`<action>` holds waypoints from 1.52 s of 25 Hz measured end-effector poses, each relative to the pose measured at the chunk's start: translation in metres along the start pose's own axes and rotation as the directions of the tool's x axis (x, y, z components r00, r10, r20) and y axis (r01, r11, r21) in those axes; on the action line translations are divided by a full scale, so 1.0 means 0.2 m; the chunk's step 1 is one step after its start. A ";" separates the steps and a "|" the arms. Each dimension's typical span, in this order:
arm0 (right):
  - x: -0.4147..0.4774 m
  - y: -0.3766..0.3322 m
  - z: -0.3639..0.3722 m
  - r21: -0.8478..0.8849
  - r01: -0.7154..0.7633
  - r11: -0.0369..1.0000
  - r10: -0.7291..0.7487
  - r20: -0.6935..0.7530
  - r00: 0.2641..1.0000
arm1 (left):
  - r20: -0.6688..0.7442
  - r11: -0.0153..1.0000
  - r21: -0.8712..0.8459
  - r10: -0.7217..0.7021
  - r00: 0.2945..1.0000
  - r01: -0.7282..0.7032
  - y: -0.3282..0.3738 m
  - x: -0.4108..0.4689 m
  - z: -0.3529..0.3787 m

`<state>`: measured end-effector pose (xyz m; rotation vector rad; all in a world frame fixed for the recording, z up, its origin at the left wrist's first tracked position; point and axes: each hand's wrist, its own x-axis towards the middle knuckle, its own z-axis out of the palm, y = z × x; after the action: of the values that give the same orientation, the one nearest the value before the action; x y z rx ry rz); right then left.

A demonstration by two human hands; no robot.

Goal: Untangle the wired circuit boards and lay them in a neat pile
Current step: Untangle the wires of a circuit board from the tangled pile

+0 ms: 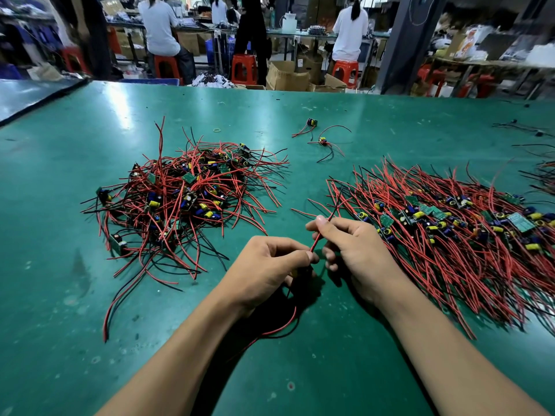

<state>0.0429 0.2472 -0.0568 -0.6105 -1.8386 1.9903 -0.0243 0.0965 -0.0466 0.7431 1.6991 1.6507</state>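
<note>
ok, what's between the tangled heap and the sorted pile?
Head view: mostly bare green mat; at the near end, the left hand and right hand pinch one red wire.

The circuit board in the left hand was almost wholly hidden behind its curled fingers. The laid-out pile ran off the right edge, as did another wire bundle. Workers behind the desk were blurred.
</note>
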 end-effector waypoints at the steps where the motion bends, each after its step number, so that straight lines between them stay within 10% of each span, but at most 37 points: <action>1: 0.00 0.00 0.00 0.008 0.005 1.000 -0.004 -0.023 1.000 | 0.006 1.000 0.022 0.000 1.000 0.000 0.00 0.00 0.00; 17: 0.03 -0.05 -0.03 0.287 0.082 0.954 0.012 -0.312 0.950 | 0.138 0.998 0.065 -0.019 0.990 0.010 0.03 -0.02 -0.01; 33: 0.03 -0.13 -0.06 0.581 -0.033 0.813 0.188 -0.208 0.960 | 0.151 0.999 -0.014 -0.041 0.988 0.044 0.01 -0.01 -0.02; 38: 0.02 -0.11 -0.06 0.429 0.010 0.903 0.080 -0.190 0.979 | 0.036 0.994 -0.099 -0.043 0.998 0.046 -0.01 0.00 -0.02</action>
<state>0.0465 0.2615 -0.0357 -0.6811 -1.2211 2.1692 -0.0284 0.0939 -0.0493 0.6769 1.5857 1.6698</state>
